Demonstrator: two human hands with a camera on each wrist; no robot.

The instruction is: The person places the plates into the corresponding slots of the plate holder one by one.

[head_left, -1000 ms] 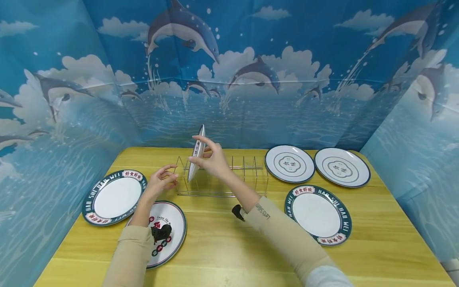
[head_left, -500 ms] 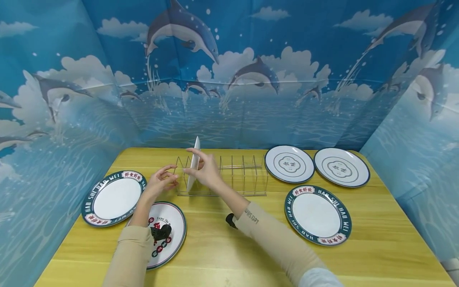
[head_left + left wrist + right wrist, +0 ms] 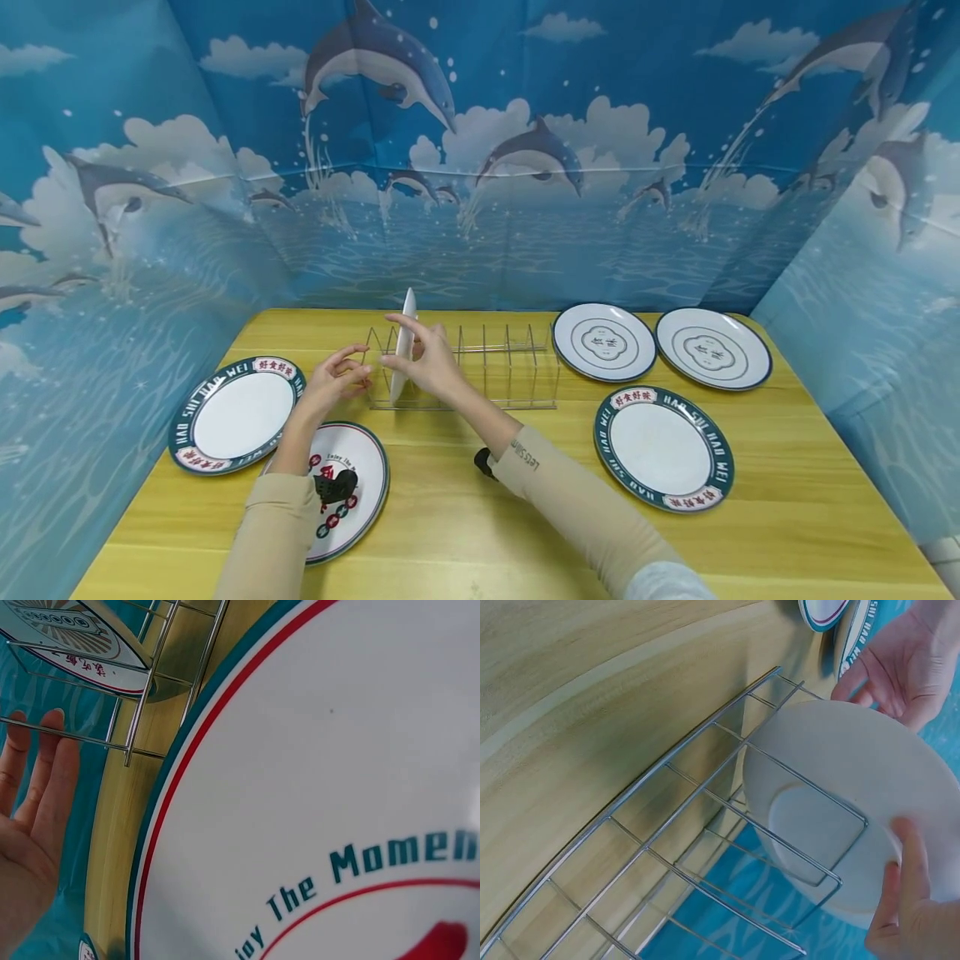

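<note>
A white plate (image 3: 404, 346) stands on edge in the left part of a wire dish rack (image 3: 510, 406). My right hand (image 3: 427, 358) grips its near edge, with thumb and index finger reaching across it. The plate's pale underside (image 3: 810, 772) faces the right wrist camera, while the left wrist view shows its printed face (image 3: 75, 634). My left hand (image 3: 333, 383) is at the rack's left end; in the left wrist view its fairly straight fingers (image 3: 49, 761) lie against the end wire. Below the left wrist lies a plate with red and green print (image 3: 363, 500).
A green-rimmed plate (image 3: 243, 417) lies at the left of the wooden table (image 3: 480, 533). On the right are another green-rimmed plate (image 3: 663, 450) and two blue-rimmed plates (image 3: 603, 342). A dolphin-printed cloth (image 3: 480, 217) hangs behind the table.
My right hand has lowered the plate and moved it slightly left, from tilted above the rack to nearly upright in it. The left hand has stayed at the rack's end.
</note>
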